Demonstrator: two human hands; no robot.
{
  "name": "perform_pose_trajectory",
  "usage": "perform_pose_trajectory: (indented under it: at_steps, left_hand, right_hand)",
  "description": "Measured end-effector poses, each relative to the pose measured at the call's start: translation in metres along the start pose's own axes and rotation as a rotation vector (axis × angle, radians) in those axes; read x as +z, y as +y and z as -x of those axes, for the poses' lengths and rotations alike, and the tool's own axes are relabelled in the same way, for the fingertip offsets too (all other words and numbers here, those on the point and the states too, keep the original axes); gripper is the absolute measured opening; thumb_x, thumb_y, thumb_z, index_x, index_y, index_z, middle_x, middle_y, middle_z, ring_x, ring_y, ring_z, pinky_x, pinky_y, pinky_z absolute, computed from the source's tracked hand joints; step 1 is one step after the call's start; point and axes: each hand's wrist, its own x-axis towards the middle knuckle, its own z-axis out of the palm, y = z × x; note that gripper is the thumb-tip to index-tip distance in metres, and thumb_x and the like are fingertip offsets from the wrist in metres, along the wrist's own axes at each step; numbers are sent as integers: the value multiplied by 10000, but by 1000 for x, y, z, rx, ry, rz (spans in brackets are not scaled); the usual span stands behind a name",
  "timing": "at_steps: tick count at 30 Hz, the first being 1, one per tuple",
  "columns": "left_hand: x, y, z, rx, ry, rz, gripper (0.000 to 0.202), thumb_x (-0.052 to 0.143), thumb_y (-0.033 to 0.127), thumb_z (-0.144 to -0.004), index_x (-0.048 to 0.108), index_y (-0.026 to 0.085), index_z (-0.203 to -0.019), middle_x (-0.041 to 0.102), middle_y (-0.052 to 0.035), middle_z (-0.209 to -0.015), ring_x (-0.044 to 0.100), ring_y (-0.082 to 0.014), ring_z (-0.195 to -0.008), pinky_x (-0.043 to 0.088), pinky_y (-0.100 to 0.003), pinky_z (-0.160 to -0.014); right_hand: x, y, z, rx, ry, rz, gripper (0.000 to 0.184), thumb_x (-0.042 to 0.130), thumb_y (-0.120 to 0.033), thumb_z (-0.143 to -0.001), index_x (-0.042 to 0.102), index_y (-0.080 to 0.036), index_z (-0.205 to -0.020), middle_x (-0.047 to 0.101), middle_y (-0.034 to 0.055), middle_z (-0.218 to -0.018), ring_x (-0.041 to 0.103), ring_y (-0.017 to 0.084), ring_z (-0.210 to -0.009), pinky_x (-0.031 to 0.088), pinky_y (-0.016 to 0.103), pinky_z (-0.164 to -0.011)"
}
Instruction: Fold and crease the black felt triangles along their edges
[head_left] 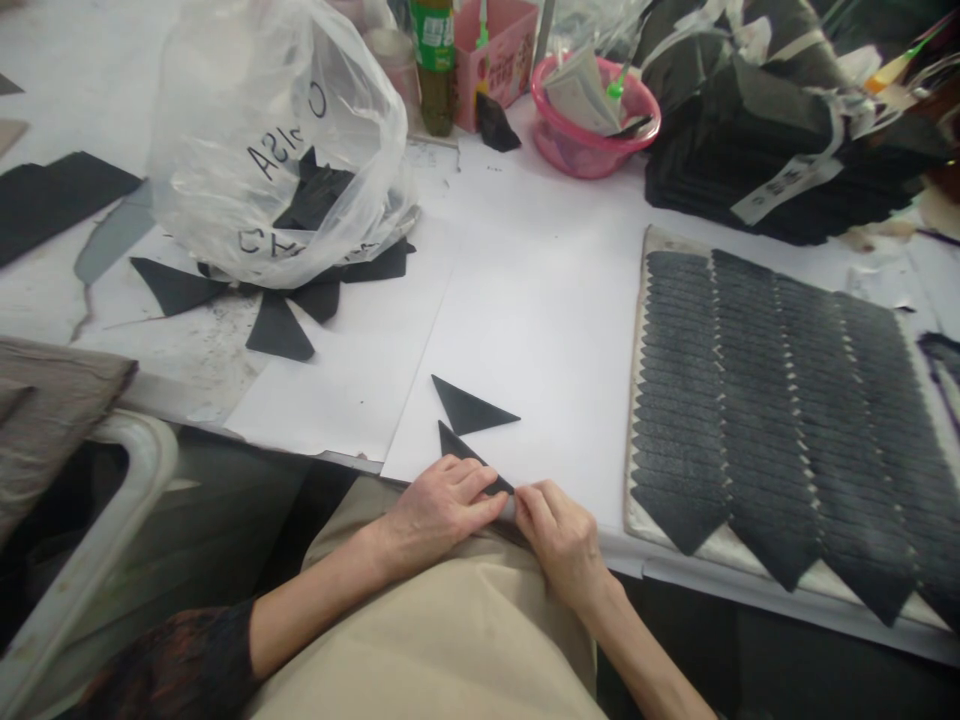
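My left hand (442, 508) and my right hand (559, 535) meet at the near table edge, fingers pressed together on a black triangular fabric piece (459, 447). The left fingers lie over its lower side, and the right fingertips pinch its pointed right end. A second black triangular piece (469, 408) lies loose on the white paper (540, 330) just beyond the hands.
A board (757, 545) at right carries several rows of overlapped black pointed pieces. A clear plastic bag (262, 130) sits over scattered black pieces (279, 330) at back left. A pink bowl (592, 150), a bottle (435, 65) and black bundles (757, 150) stand behind.
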Motion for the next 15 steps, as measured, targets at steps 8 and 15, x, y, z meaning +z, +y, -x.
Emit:
perform_pose_trajectory:
  at_steps: [8,15]
  left_hand:
    - [-1,0,0,6,12,0,232,522,178,-930,603,216,-1143,637,-66,-1052,580,-185,-938,456,-319,-763]
    - [-1,-1,1,-2,-14,28,240,500,201,-944,599,212,-1163,634,-71,-1080,576,-181,-961,457,-316,-770]
  right_hand:
    - [-2,2,0,18,13,-38,140,445,-145,-966,578,-178,-941,568,24,-789,563,129,-715,429,240,-649]
    - [-4,7,4,3,-83,-76,184,415,-142,-976,592,-188,-993,581,33,-852,577,136,-763,433,250,-672]
